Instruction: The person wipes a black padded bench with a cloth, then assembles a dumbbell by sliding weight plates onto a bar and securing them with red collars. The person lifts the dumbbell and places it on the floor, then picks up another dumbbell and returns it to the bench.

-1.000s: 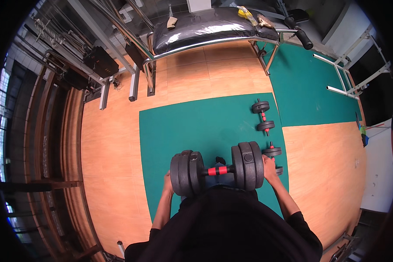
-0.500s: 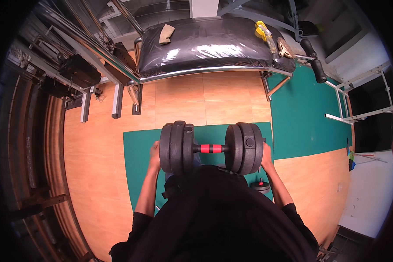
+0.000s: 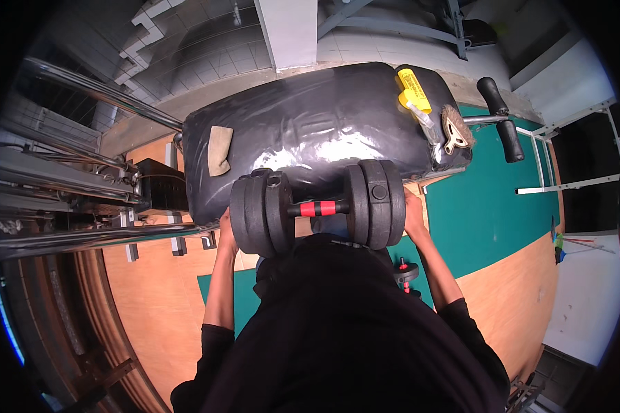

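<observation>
A black dumbbell with thick weight plates (image 3: pixel 377 206) and a red-and-black handle (image 3: pixel 317 208) is held level in front of my body. My left hand (image 3: pixel 228 235) is at its left outer end, and my right hand (image 3: pixel 413 215) is at its right outer end. The plates hide most of the fingers on both hands. Beyond the dumbbell lies a black padded bench (image 3: pixel 255 148), seemingly wrapped in shiny plastic; from this view the plates overlap its near edge. On the bench are a folded tan cloth (image 3: pixel 219 150), a yellow container (image 3: pixel 413 91) and a brush (image 3: pixel 455 129).
Another, smaller dumbbell (image 3: pixel 406 272) is on the green mat (image 3: pixel 486 206) near my right forearm. Chrome bars (image 3: pixel 96 237) and gym machine parts are at left. A white metal frame (image 3: pixel 565 186) and black foam rollers (image 3: pixel 509 141) are at right.
I have come closer to the bench with the dumbbell still between my hands. The plates now overlap the bench's near edge in view, where floor and mat showed before.
</observation>
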`<state>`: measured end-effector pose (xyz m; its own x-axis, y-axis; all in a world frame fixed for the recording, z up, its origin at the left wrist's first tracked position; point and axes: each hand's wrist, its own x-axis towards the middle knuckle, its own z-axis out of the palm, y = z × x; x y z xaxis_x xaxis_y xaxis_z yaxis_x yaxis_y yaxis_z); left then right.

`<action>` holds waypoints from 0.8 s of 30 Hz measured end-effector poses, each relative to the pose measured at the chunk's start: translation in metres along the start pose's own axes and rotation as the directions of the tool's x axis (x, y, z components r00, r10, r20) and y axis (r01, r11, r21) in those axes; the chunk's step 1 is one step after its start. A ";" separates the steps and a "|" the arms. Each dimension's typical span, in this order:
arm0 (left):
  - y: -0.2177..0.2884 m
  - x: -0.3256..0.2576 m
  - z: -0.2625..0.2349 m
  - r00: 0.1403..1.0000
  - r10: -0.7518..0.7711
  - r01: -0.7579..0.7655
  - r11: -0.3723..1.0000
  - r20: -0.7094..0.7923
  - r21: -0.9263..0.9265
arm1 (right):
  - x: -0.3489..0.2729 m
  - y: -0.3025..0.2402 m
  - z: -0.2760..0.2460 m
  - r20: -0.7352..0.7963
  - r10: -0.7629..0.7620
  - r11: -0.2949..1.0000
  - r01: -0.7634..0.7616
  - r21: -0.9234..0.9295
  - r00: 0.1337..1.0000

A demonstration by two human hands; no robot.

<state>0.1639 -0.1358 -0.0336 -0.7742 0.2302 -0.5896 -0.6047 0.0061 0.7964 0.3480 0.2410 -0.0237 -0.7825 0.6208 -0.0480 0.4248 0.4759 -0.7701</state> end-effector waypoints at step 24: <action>0.104 0.060 0.109 0.765 0.642 -0.359 0.484 -0.045 0.798 | 0.159 -0.056 -0.025 0.159 -0.121 0.993 0.122 0.004 0.980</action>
<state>0.0749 -0.0157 0.0282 -0.9892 0.1364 0.0540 0.1345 0.6963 0.7050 0.2112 0.3288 0.0281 -0.8906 0.4515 -0.0549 0.3242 0.5455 -0.7729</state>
